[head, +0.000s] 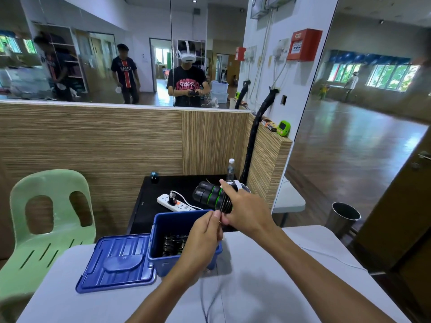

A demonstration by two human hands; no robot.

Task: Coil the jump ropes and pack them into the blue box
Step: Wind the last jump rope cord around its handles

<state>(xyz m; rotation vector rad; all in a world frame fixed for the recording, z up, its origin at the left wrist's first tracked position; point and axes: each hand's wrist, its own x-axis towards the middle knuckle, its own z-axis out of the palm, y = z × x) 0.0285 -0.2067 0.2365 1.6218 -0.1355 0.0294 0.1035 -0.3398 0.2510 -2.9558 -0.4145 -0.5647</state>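
My right hand grips a pair of black jump rope handles with green rings, held side by side above the far right corner of the blue box. Thin black cord is wound round the handles near my fingers. My left hand pinches that cord just below the handles, over the box's right side. A loose length of cord hangs down, blurred, over the white table. Inside the box lie coiled black ropes.
The box's blue lid lies flat to its left. Behind, a black table bears a white power strip and a water bottle. A green plastic chair stands left, a metal bin right.
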